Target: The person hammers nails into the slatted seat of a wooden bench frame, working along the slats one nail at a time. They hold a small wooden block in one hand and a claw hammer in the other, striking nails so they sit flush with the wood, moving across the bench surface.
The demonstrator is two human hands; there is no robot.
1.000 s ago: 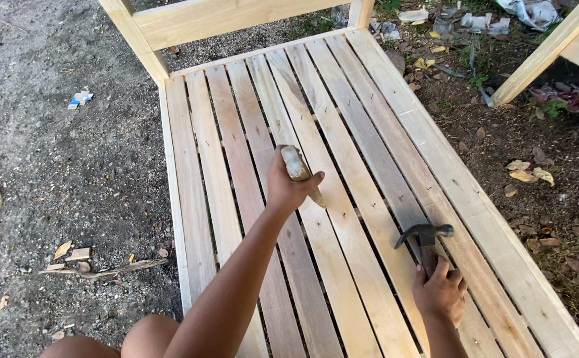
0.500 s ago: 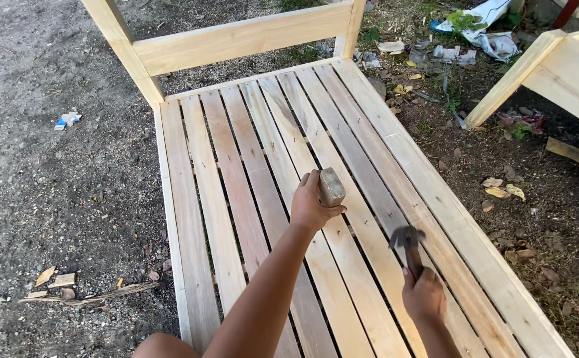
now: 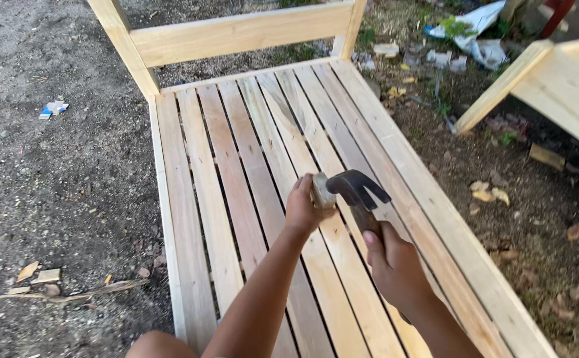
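A long slatted bench [image 3: 236, 152] of pale wood runs away from me, with an upright end frame at its far end. My left hand [image 3: 305, 207] is closed around a small pale block [image 3: 321, 190] held just above the slats near the middle. My right hand [image 3: 395, 265] grips the wooden handle of a claw hammer [image 3: 356, 189]. The dark metal head of the hammer is raised and sits right beside the block, almost touching it.
Gravel ground lies to the left, with wood scraps [image 3: 38, 275] and a small blue-and-white piece of litter [image 3: 53, 108]. Dirt, dry leaves and rubbish lie to the right, beside another pale wooden frame [image 3: 568, 79]. My knee [image 3: 160, 345] shows at the bottom.
The hammer has risen from the slats on the right and swung left to meet the block. My left hand with the block has shifted toward the right and nearer to me.
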